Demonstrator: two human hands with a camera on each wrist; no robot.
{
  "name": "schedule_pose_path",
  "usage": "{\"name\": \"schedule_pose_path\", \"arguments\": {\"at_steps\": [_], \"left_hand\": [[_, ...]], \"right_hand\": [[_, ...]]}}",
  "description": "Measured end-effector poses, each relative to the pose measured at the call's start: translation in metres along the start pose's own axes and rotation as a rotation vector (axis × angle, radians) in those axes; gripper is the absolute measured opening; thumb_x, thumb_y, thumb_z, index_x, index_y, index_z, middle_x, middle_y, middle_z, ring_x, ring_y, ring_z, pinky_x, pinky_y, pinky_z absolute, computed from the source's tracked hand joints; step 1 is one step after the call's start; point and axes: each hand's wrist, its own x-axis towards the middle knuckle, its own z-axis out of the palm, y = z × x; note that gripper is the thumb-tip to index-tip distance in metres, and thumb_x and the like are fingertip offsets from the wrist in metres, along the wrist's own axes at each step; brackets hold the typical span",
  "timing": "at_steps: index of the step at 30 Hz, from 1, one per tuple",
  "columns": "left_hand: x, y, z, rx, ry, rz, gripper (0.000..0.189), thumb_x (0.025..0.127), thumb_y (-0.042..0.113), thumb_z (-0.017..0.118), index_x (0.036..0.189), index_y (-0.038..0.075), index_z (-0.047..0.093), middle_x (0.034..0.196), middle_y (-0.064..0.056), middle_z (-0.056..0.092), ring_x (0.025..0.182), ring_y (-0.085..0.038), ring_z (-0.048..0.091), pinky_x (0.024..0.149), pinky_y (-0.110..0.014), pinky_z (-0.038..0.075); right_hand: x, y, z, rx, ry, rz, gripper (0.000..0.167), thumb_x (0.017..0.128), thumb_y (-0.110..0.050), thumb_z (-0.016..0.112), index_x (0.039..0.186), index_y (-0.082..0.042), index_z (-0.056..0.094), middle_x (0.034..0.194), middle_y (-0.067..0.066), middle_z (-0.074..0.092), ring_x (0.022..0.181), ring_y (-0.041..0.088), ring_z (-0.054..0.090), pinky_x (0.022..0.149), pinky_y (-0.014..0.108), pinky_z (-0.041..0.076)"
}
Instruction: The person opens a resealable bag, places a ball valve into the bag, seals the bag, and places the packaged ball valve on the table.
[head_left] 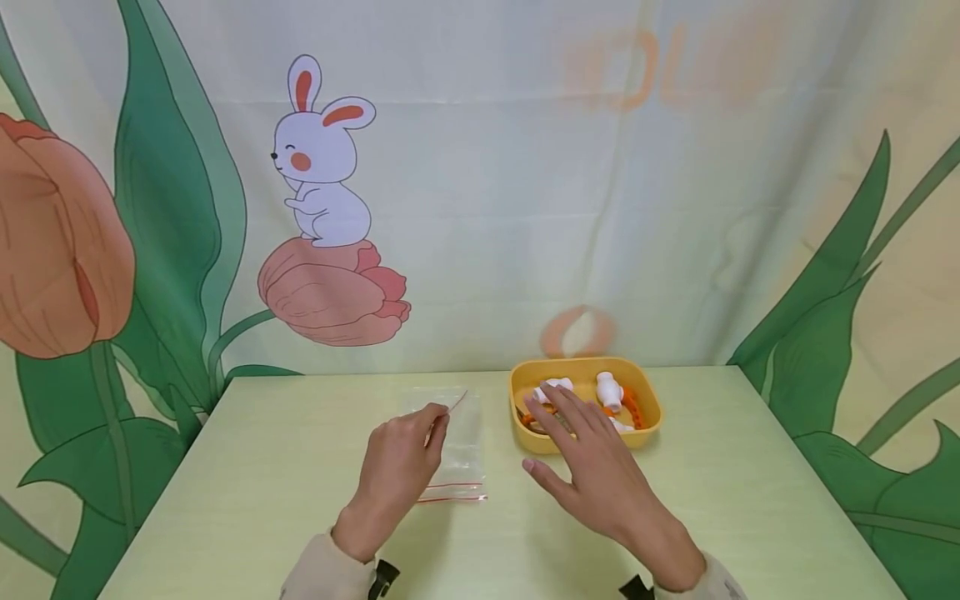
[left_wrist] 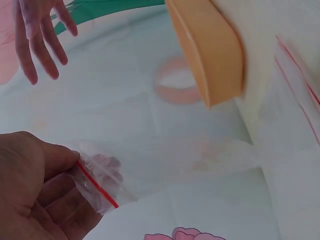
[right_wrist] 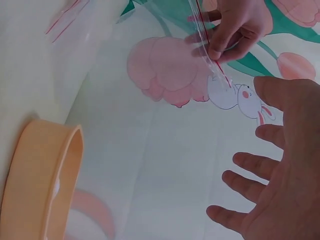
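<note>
My left hand (head_left: 403, 460) pinches the edge of a clear zip bag (left_wrist: 95, 185) between thumb and fingers, next to its red seal strip. The bag is held up in the air. A second flat clear zip bag (head_left: 463, 458) with red seal lines lies on the table beneath that hand. My right hand (head_left: 600, 468), fingers spread and holding nothing, hovers in front of a yellow tub (head_left: 577, 363), overlapping it in the head view. In the tub are white rounded pieces (head_left: 609, 392) and orange pieces (head_left: 634, 407); the right hand hides some of the contents.
The pale table (head_left: 285, 467) ends at a hanging cloth backdrop (head_left: 465, 208) printed with a rabbit, tulips and leaves. The tub stands near the table's back edge, right of the flat bag.
</note>
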Motion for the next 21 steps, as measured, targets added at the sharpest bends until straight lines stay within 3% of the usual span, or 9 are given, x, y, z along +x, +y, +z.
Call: {"name": "schedule_pose_path", "arguments": {"at_steps": [4, 10, 17, 21], "left_hand": [[0.004, 0.010, -0.006, -0.046, 0.058, -0.013, 0.008, 0.088, 0.008, 0.071, 0.096, 0.009, 0.074, 0.074, 0.000, 0.073, 0.049, -0.007, 0.053, 0.050, -0.023, 0.045], [0.008, 0.021, -0.008, -0.123, 0.121, -0.042, 0.009, 0.088, 0.007, 0.071, 0.097, 0.008, 0.074, 0.078, -0.003, 0.075, 0.064, -0.013, 0.069, 0.058, -0.032, 0.055], [0.012, 0.032, -0.009, -0.329, 0.172, -0.129, 0.007, 0.089, 0.006, 0.069, 0.096, 0.006, 0.073, 0.081, -0.004, 0.076, 0.072, -0.014, 0.073, 0.054, -0.018, 0.054], [0.013, 0.037, -0.011, -0.455, 0.166, -0.195, 0.006, 0.091, 0.008, 0.069, 0.095, 0.007, 0.073, 0.080, -0.003, 0.076, 0.071, -0.013, 0.074, 0.055, -0.016, 0.053]], "right_hand": [[0.005, -0.006, -0.005, 0.007, 0.043, -0.029, 0.068, 0.094, -0.049, 0.058, 0.153, -0.026, 0.034, 0.160, -0.001, 0.031, 0.147, 0.027, 0.032, 0.116, 0.049, 0.032], [0.012, -0.016, -0.010, 0.026, 0.096, -0.067, 0.065, 0.094, -0.049, 0.059, 0.150, -0.023, 0.040, 0.157, 0.001, 0.037, 0.144, 0.026, 0.036, 0.118, 0.047, 0.030], [0.017, -0.024, -0.010, 0.059, 0.150, -0.076, 0.067, 0.092, -0.044, 0.063, 0.151, -0.024, 0.039, 0.154, 0.002, 0.042, 0.137, 0.024, 0.046, 0.105, 0.045, 0.046], [0.019, -0.026, -0.008, 0.074, 0.163, -0.085, 0.070, 0.090, -0.041, 0.068, 0.151, -0.022, 0.040, 0.152, 0.004, 0.044, 0.137, 0.024, 0.047, 0.104, 0.045, 0.048]]}}
